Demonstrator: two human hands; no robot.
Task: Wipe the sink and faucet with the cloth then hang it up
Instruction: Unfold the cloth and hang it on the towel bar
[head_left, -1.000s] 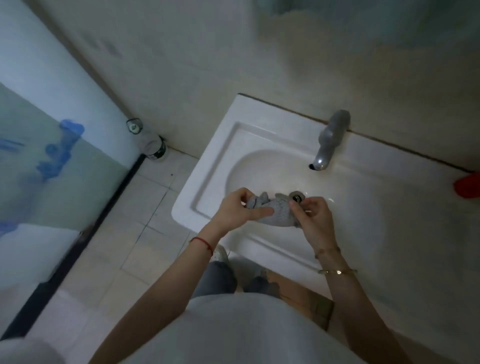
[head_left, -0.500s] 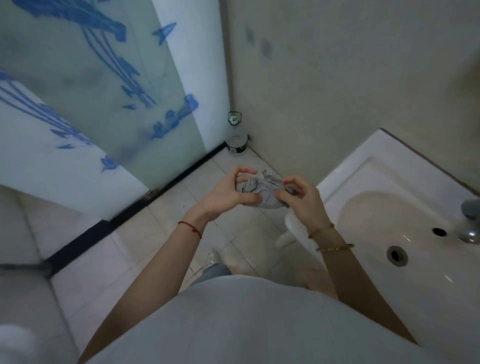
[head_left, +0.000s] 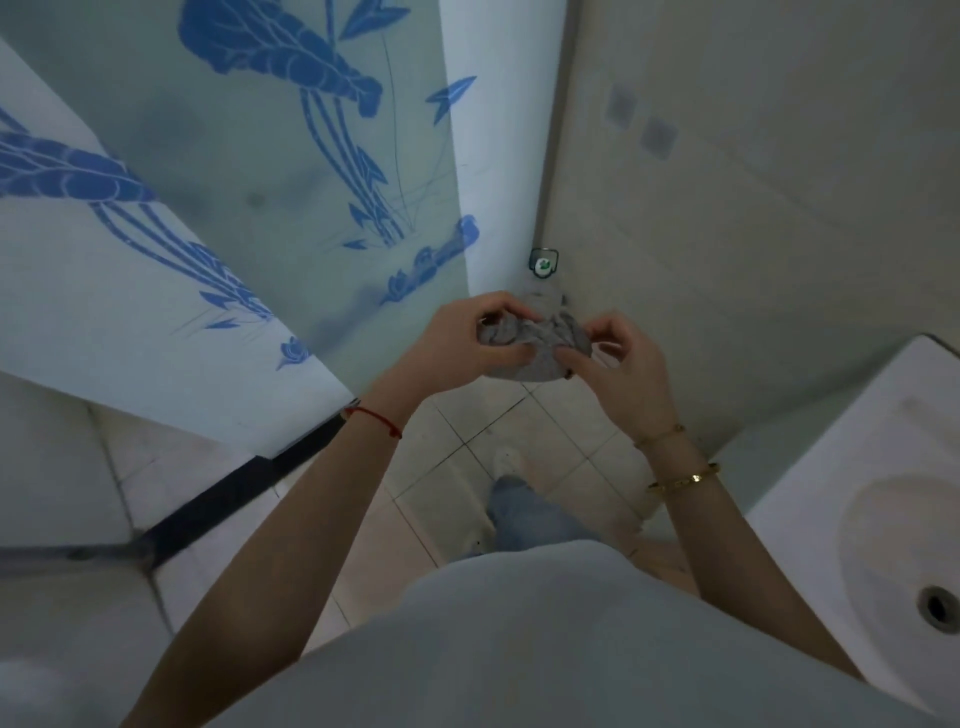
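- The grey cloth (head_left: 524, 345) is held bunched up in the air, away from the sink (head_left: 852, 467).
- It is gripped by the fingers of the left hand (head_left: 457, 343) and the right hand (head_left: 618, 369).
- The hanging-up step seems to be started.
- Next, the cloth should be opened out and a hook found; none can be seen clearly.

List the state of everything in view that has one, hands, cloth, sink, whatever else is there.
cloth: bunched up, held in the air between both hands, not hung.
left hand: closed on the cloth's left side.
right hand: fingertips pinching the cloth's right side.
sink: off to the right, nothing in the basin, drain open.
bottle: upright in the floor corner, partly hidden by the cloth.
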